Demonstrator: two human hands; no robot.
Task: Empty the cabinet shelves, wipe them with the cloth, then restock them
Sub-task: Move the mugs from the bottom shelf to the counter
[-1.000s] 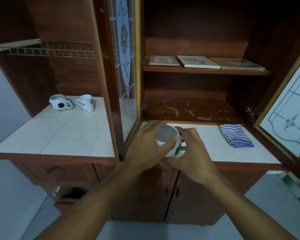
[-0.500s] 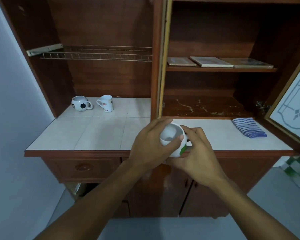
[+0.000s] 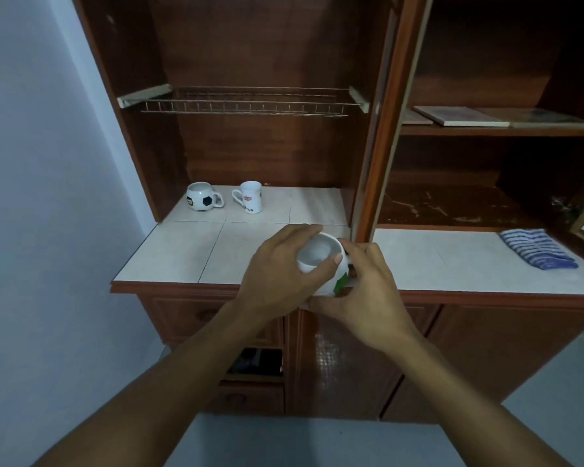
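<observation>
From the head view, both my hands are on one white mug [image 3: 315, 253] with a green mark on its side. I hold it just above the front edge of the tiled counter [image 3: 182, 257], near the cabinet's middle post.

My left hand [image 3: 277, 274] is curled round the mug's left side, with the thumb hooked over the near rim. My right hand [image 3: 368, 298] is curled against its right side and under the base. The handle is hidden there, so I cannot tell whether a finger is through it.

Two more mugs stand at the back of the left bay, well apart from mine: a football mug [image 3: 201, 196] and a taller mug [image 3: 252, 197]. The striped cloth [image 3: 536, 249] lies folded on the counter far to the right. A few flat slabs [image 3: 459, 116] rest on the right-hand shelf.

The mug looks glazed, so I judge it stiff, smooth and a little slippery. It should be light enough for one hand, but it would chip or break against tile. The body gripped round its widest part, or the handle, is the safe hold. I'd lower it base first onto the tile, not drop it.
</observation>
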